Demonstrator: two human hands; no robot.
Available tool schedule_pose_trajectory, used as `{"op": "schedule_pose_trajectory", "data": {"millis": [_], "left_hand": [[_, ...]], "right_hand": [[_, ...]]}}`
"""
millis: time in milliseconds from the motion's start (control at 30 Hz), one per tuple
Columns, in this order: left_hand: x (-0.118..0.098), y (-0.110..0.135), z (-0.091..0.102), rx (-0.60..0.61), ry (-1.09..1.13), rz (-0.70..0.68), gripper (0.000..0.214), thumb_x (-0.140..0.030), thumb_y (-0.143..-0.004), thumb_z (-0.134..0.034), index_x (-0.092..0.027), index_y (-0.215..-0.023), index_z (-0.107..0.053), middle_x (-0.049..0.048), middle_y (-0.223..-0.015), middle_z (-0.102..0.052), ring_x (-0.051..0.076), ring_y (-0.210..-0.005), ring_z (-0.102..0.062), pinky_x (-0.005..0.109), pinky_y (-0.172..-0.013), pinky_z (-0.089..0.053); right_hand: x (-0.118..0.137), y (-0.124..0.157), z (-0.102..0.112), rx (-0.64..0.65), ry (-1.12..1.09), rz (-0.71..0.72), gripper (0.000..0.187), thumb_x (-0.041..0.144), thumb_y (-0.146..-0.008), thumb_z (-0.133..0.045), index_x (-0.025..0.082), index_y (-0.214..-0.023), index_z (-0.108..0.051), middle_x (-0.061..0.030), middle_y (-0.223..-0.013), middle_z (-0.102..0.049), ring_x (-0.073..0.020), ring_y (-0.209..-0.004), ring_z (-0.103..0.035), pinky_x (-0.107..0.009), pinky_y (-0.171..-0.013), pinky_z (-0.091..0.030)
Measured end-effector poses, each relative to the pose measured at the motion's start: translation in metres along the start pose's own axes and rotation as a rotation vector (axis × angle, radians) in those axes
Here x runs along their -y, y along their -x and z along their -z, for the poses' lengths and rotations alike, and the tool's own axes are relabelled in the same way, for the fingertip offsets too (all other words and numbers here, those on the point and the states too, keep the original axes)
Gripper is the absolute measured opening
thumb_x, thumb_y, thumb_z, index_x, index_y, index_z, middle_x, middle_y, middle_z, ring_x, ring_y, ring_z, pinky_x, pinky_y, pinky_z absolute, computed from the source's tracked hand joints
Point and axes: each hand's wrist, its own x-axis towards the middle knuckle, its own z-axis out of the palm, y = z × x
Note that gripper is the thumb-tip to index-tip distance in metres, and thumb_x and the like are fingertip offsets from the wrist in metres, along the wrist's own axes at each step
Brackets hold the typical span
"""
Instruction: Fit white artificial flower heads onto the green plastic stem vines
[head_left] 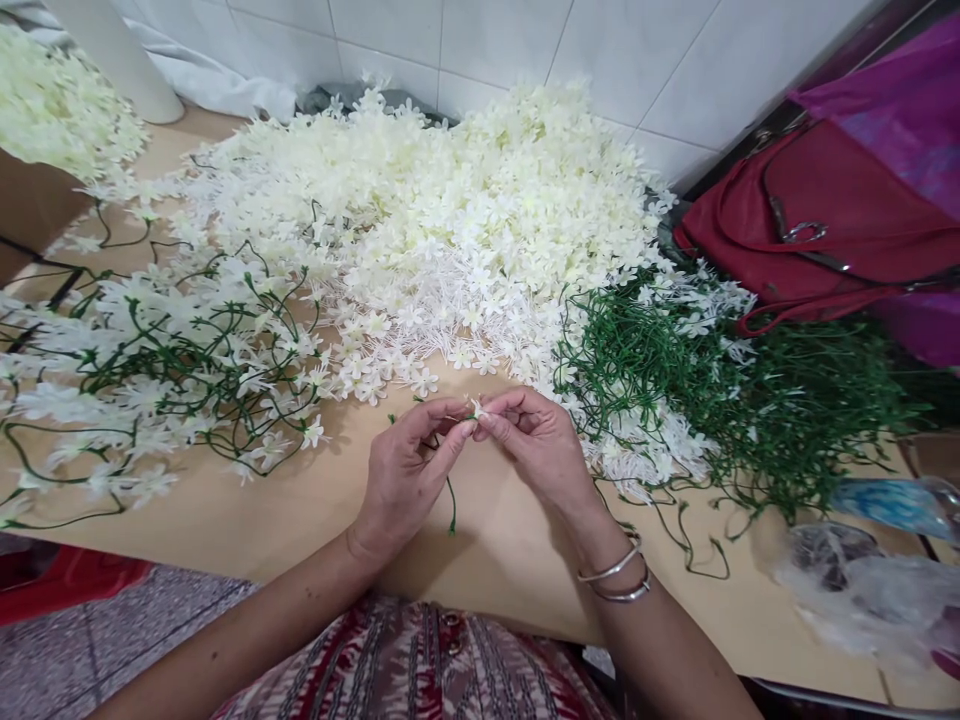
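Observation:
My left hand (409, 470) pinches a thin green plastic stem (451, 505) that hangs down over the wooden table (315, 520). Fingertip to fingertip with it, my right hand (536, 440) pinches a small white artificial flower (477, 408) at the stem's top end. Both hands are closed, just in front of a big heap of loose white flowers (465, 220). Two metal bangles sit on my right wrist.
Finished green vines with white flowers (172, 370) lie spread at the left. A pile of bare green stems (735, 400) lies at the right, a red handbag (817, 230) behind it. Clear plastic bags (877, 580) rest at the right front edge. White tiled wall behind.

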Motion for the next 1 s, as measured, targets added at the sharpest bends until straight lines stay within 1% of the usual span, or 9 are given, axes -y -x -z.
{"op": "schedule_pose_trajectory", "data": {"millis": [200, 300, 500, 567, 667, 733, 800, 933, 1000], "left_hand": [[0.001, 0.000, 0.002, 0.003, 0.023, -0.005, 0.013, -0.032, -0.099, -0.069, -0.021, -0.106, -0.074, 0.0046, -0.094, -0.080, 0.018, -0.085, -0.077, 0.030, -0.082, -0.063], [0.000, 0.000, 0.002, 0.013, 0.046, 0.015, 0.013, -0.032, -0.100, -0.068, -0.020, -0.102, -0.073, 0.0047, -0.091, -0.080, 0.018, -0.085, -0.078, 0.028, -0.079, -0.063], [-0.001, 0.000, 0.001, 0.014, 0.046, 0.016, 0.010, -0.030, -0.100, -0.068, -0.020, -0.099, -0.072, 0.0032, -0.088, -0.080, 0.017, -0.083, -0.079, 0.025, -0.077, -0.061], [-0.001, 0.000, 0.002, 0.020, 0.034, 0.004, 0.009, -0.029, -0.100, -0.068, -0.020, -0.098, -0.072, 0.0029, -0.088, -0.080, 0.016, -0.083, -0.078, 0.025, -0.076, -0.061], [0.001, 0.001, 0.003, 0.021, 0.021, -0.012, 0.009, -0.028, -0.101, -0.066, -0.021, -0.099, -0.071, 0.0032, -0.089, -0.079, 0.017, -0.084, -0.078, 0.026, -0.077, -0.061], [0.002, 0.001, 0.003, 0.021, 0.005, -0.023, 0.009, -0.028, -0.101, -0.066, -0.021, -0.099, -0.070, 0.0031, -0.088, -0.078, 0.017, -0.083, -0.078, 0.027, -0.077, -0.061], [0.003, 0.000, 0.002, 0.019, -0.012, -0.033, 0.008, -0.027, -0.101, -0.066, -0.021, -0.099, -0.070, 0.0027, -0.087, -0.078, 0.016, -0.082, -0.077, 0.027, -0.078, -0.060], [0.003, -0.002, -0.001, 0.009, 0.037, -0.028, 0.009, -0.028, -0.101, -0.067, -0.020, -0.098, -0.070, 0.0030, -0.087, -0.077, 0.017, -0.083, -0.076, 0.028, -0.079, -0.060], [0.002, -0.003, -0.001, -0.008, 0.084, -0.023, 0.010, -0.030, -0.100, -0.068, -0.020, -0.100, -0.070, 0.0037, -0.088, -0.077, 0.018, -0.085, -0.077, 0.028, -0.080, -0.060]], "right_hand": [[-0.001, 0.001, -0.001, -0.013, -0.030, -0.020, 0.015, 0.031, -0.081, -0.089, 0.025, -0.088, -0.077, 0.0007, -0.073, -0.078, -0.0175, -0.078, -0.077, -0.033, -0.081, -0.064], [0.000, 0.001, -0.003, 0.001, -0.011, -0.027, 0.013, 0.030, -0.083, -0.088, 0.026, -0.088, -0.077, 0.0003, -0.075, -0.079, -0.0179, -0.078, -0.077, -0.033, -0.081, -0.065], [-0.004, 0.003, -0.008, -0.008, 0.036, 0.014, 0.011, 0.031, -0.087, -0.084, 0.026, -0.087, -0.075, 0.0015, -0.073, -0.079, -0.0172, -0.078, -0.078, -0.036, -0.093, -0.063], [-0.005, 0.004, -0.009, 0.002, 0.041, 0.020, 0.009, 0.030, -0.089, -0.082, 0.026, -0.088, -0.074, 0.0018, -0.073, -0.079, -0.0164, -0.078, -0.078, -0.035, -0.092, -0.063], [-0.004, 0.004, -0.010, 0.027, 0.048, 0.013, 0.009, 0.030, -0.090, -0.082, 0.026, -0.089, -0.074, 0.0017, -0.073, -0.077, -0.0166, -0.078, -0.077, -0.032, -0.084, -0.064], [-0.004, 0.004, -0.010, 0.031, 0.042, 0.008, 0.010, 0.030, -0.089, -0.083, 0.025, -0.088, -0.074, 0.0020, -0.074, -0.076, -0.0158, -0.074, -0.076, -0.031, -0.081, -0.064], [-0.005, 0.004, -0.011, 0.017, 0.033, 0.008, 0.012, 0.030, -0.087, -0.084, 0.025, -0.087, -0.074, 0.0022, -0.077, -0.076, -0.0142, -0.071, -0.074, -0.030, -0.081, -0.064], [-0.006, 0.001, -0.013, -0.011, 0.010, 0.029, 0.014, 0.032, -0.085, -0.086, 0.025, -0.085, -0.074, 0.0032, -0.076, -0.075, -0.0129, -0.069, -0.073, -0.032, -0.090, -0.062], [-0.002, 0.000, -0.013, -0.029, -0.008, 0.039, 0.015, 0.033, -0.084, -0.087, 0.025, -0.087, -0.075, 0.0028, -0.079, -0.076, -0.0133, -0.071, -0.073, -0.031, -0.087, -0.062]]}}
